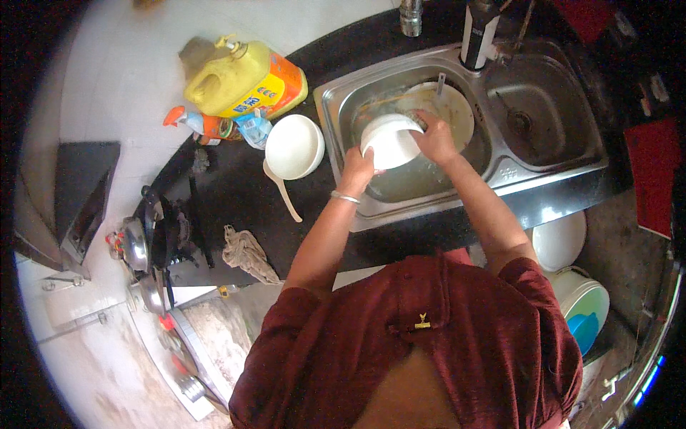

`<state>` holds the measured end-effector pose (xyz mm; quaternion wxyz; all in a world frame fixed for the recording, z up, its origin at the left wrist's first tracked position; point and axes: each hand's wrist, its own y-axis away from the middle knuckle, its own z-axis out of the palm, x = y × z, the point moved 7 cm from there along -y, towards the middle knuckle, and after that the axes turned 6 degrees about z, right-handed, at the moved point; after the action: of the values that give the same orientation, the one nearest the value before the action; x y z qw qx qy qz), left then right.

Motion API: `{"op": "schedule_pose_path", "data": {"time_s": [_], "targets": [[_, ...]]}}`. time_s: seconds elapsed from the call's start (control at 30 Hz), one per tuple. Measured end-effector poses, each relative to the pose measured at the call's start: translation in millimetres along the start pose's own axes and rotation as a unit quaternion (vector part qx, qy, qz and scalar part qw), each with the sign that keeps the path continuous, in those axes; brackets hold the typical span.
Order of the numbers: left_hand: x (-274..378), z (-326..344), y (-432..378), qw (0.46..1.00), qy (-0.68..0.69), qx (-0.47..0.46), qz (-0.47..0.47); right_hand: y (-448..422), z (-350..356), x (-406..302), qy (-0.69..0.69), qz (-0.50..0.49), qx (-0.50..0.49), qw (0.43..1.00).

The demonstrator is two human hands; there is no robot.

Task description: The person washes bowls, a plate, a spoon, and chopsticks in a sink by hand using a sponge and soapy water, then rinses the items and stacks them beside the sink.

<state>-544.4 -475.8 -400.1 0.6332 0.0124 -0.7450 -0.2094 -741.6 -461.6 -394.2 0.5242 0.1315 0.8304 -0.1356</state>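
A white bowl (394,147) is held tilted above the left basin of a stainless steel sink (351,214). My left hand (359,169) grips its left side, the thumb at the rim. My right hand (437,139) is on the bowl's right rim, its fingertips partly hidden; whether they also hold a scrubber cannot be made out. Under the bowl, cloudy water covers the basin floor. A large pale round dish (460,115) lies in that water, with a metal utensil handle (441,84) rising at its back edge.
Left of the sink, another white bowl (295,147) stands on the black counter, touching a beige spoon (286,198). Behind are a yellow detergent jug (246,83), an orange-topped spray bottle (187,120) and a blue packet (254,128). A crumpled rag (249,254) lies near the front edge.
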Motion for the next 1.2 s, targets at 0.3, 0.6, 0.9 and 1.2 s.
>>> {"op": "schedule_pose_path", "data": {"time_s": [0.3,0.6,0.9,1.2], "targets": [[-18.4,26.9,8.6,0.968,0.249,0.024,-0.016,55.5,46.0,4.5,-0.371,0.349,-0.094,0.855],[-50.1,32.3,36.1,0.905,0.34,-0.147,-0.21,44.3,43.8,22.7,-0.518,0.37,-0.192,0.747],[-70.3,23.7,35.0,0.94,0.298,-0.064,-0.151,57.4,44.8,28.5,-0.353,0.381,-0.145,0.842],[-68.5,-8.7,2.9,0.997,-0.059,0.002,-0.059,44.4,6.5,85.1,-0.14,0.306,-0.091,0.937]]}}
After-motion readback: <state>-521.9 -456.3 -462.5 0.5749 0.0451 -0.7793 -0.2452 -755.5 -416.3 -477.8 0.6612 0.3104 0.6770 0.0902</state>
